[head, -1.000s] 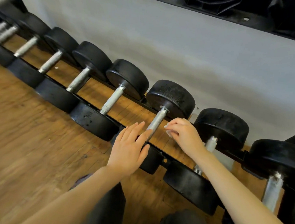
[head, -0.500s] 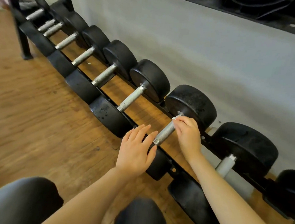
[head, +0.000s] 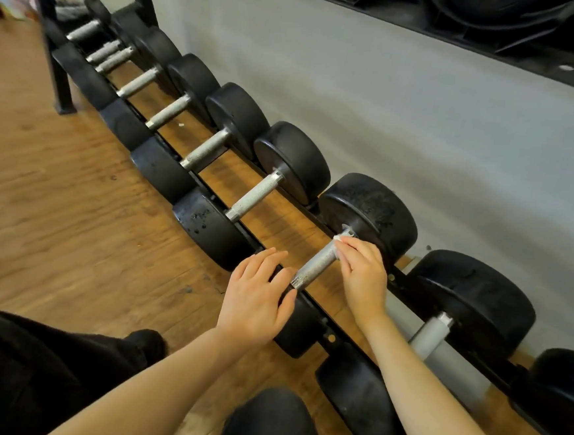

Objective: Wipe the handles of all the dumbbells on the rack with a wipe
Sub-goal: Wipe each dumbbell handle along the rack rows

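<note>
**A:** What do we see in the middle?

**B:** We see our right hand (head: pixel 363 278) on the far end of a silver handle (head: pixel 320 259). Its fingers curl and pinch a small white wipe (head: pixel 339 239) against the bar, right where the bar meets the round black far weight (head: pixel 370 213).

**A:** And our left hand (head: pixel 255 300)?

**B:** It lies flat, fingers straight, on the near black weight (head: pixel 299 328) of the same dumbbell, at the lower middle of the frame. It holds nothing. Its fingertips come up close to the near end of the bar.

**A:** Is there room along the bar?

**B:** Yes. The bar is bare between our two hands. Wood floor (head: pixel 72 217) shows under it, between the two black rails of the rack (head: pixel 329 335).

**A:** What about the other dumbbells?

**B:** They sit in a row that runs from the lower right to the upper left of the frame. The next handle on the left (head: pixel 254 196) is apart from ours, with a strip of floor between. On the right, a smooth grey handle (head: pixel 430 336) pokes out just behind our right arm.

**A:** And the edges?

**B:** A grey wall (head: pixel 423 125) stands right behind the far weights. A black rack leg (head: pixel 55 62) stands at the upper left. The far dumbbells up there are blurry, so we cannot count them well. Our dark knees fill the bottom of the frame.
</note>
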Motion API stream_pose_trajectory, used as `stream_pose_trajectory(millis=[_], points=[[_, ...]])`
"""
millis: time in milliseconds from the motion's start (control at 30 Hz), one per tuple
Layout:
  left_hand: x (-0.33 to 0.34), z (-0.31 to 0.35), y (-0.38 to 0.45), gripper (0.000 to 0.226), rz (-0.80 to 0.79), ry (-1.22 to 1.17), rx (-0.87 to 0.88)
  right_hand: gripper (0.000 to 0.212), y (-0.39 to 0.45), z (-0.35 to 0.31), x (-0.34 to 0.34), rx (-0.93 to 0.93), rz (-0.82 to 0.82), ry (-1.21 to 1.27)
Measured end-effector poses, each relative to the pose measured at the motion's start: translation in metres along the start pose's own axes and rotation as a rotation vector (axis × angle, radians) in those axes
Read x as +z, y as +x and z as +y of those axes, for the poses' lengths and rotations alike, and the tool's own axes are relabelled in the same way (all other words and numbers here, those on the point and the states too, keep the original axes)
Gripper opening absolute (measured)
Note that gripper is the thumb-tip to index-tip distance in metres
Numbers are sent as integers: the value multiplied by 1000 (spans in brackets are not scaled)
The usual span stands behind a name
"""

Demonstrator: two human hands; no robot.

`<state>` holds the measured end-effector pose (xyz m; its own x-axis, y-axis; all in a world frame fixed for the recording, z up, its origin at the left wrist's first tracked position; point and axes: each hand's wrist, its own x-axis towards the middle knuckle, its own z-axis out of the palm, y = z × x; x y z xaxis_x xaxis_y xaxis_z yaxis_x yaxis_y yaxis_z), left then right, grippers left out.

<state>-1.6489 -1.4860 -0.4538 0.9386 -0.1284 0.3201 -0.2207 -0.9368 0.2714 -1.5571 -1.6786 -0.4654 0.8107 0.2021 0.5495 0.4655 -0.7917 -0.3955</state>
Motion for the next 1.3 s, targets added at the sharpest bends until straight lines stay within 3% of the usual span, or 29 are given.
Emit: stream_pose_trajectory(millis=[167,433,567,800,1000,1200,1300], points=[[3,-1,-1,37,37,-17,12,32,0,4,4,-86,-64,-92],[6,-6,0,34,77,-84,40,45,4,7,6,-44,-73,-198],[7,-6,-1,35,92,-93,44,40,3,6,4,-83,-79,-298],[6,-5,-2,37,67,-105,25,41,1,6,1,-31,-70,-232],[6,-4,-1,38,46,-109,7,42,-5,14,2,-138,-95,-237],[6,-4,-1,37,46,-116,11,37,-1,13,-1,-11,-67,-219],[6,-3,-1,36,55,-125,10,37,-1,15,1,-104,-74,-243]])
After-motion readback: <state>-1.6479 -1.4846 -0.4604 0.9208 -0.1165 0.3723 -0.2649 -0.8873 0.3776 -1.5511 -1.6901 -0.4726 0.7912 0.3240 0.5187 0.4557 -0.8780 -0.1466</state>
